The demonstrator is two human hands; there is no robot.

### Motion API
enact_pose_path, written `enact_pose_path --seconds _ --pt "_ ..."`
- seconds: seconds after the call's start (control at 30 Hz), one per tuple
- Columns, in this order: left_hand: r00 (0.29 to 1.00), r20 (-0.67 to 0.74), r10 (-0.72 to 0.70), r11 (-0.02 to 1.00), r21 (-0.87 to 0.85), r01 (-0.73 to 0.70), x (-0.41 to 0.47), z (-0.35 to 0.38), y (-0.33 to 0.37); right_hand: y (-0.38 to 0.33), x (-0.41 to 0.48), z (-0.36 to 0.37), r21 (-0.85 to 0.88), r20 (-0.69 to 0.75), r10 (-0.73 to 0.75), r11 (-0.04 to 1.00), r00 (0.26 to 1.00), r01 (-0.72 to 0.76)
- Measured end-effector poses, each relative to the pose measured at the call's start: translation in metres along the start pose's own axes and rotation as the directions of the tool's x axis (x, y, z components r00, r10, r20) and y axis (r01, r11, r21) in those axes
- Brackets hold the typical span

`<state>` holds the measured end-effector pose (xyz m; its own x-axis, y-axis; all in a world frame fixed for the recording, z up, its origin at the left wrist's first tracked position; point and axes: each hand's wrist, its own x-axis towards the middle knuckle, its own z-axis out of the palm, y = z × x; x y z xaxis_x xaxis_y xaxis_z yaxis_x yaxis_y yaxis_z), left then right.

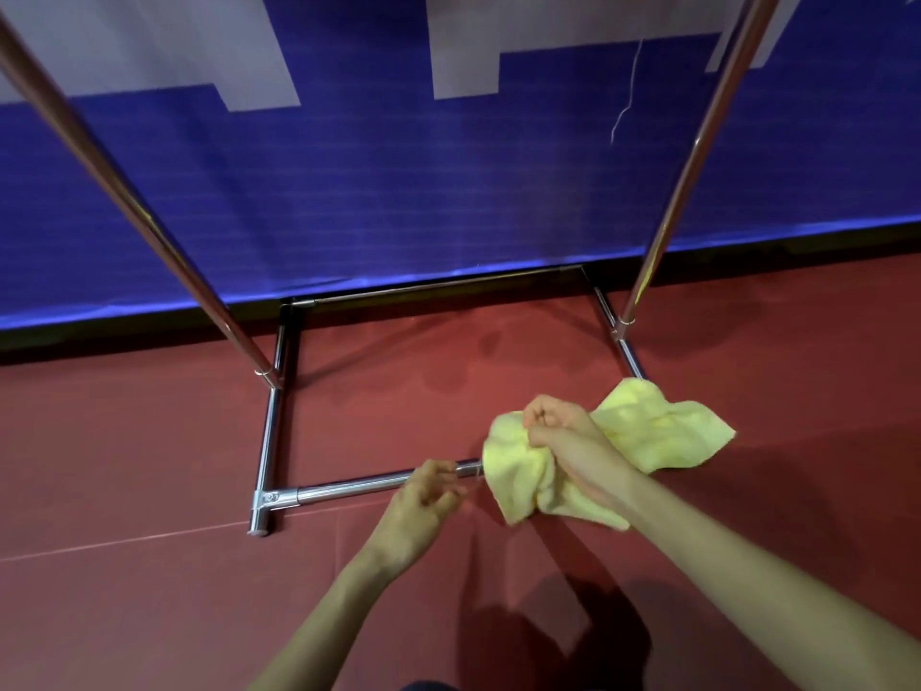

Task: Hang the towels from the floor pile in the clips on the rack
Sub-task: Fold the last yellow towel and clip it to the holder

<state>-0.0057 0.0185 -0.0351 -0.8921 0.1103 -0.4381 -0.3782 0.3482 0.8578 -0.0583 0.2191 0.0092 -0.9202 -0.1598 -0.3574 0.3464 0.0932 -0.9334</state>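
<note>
Yellow towel (518, 471): bunched and crumpled, low over the red floor (149, 466), at the right end of the visible stretch of the front base bar (359, 486) of the rack (264, 498). It covers the bar at that point. Whether its lower folds rest on the floor cannot be told.

Your right hand (558, 431) grips the towel, fingers curled tight into the upper folds with the knuckles facing up.

More yellow cloth (663, 431) spreads flatter on the floor just behind and right of that hand. Whether it is the same towel or a second one cannot be told.

Your left hand (423, 496) sits at the front base bar, just left of the towel. Its fingers are loosely curled and nothing is seen held in them. Contact with the bar cannot be confirmed.

The rack's chrome base forms a rectangle on the floor. The left upright (149, 226) and right upright (688, 177) rise from the side bars and slant out of view at the top. No clip is in view.

A blue banner (398, 192) with pale blocks hangs behind the rack, and its lower edge meets the floor. A white thread (627, 92) dangles in front of it near the right upright.
</note>
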Motion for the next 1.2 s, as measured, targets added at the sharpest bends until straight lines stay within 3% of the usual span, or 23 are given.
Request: enact_pose_path --seconds 0.2,0.3,0.47,0.57,0.7,0.83,0.97,1.1,1.2 --pt "0.983 0.004 0.186 0.973 -0.143 -0.183 -0.011 -0.003 0.039 -0.064 -0.007 0.036 0.171 0.069 -0.145 0.976 0.987 0.132" --pt "0.964 -0.098 0.247 0.932 -0.25 -0.264 -0.018 -0.01 0.061 -0.078 -0.011 0.046 0.22 0.054 -0.165 0.964 0.985 0.15" --pt "0.91 -0.257 0.326 0.898 -0.216 -0.383 -0.036 -0.036 0.092 -0.094 -0.017 0.044 0.293 -0.045 -0.105 0.949 0.993 0.114" --pt "0.903 -0.252 0.349 0.898 -0.188 -0.399 -0.055 -0.051 0.124 -0.109 -0.029 0.046 0.235 -0.017 -0.018 0.972 1.0 0.021" --pt "0.89 -0.248 0.383 0.899 -0.119 -0.421 -0.094 -0.068 0.186 -0.156 -0.064 0.05 0.087 0.172 0.046 0.994 0.984 -0.061" --pt "0.909 -0.188 0.372 0.901 -0.162 -0.402 -0.139 -0.092 0.264 -0.236 -0.105 0.053 -0.046 0.324 -0.009 0.999 0.946 0.025" --pt "0.885 -0.187 0.427 0.894 -0.063 -0.444 -0.192 -0.122 0.352 -0.319 -0.15 0.049 -0.097 0.38 -0.015 0.994 0.925 0.056" --pt "0.863 -0.159 0.48 0.873 -0.014 -0.488 -0.247 -0.15 0.437 -0.402 -0.196 0.046 -0.187 0.372 0.003 0.98 0.928 0.072" --pt "0.826 -0.151 0.544 0.839 0.058 -0.542 -0.283 -0.174 0.496 -0.471 -0.224 0.043 -0.282 0.234 -0.093 0.946 0.968 0.159"
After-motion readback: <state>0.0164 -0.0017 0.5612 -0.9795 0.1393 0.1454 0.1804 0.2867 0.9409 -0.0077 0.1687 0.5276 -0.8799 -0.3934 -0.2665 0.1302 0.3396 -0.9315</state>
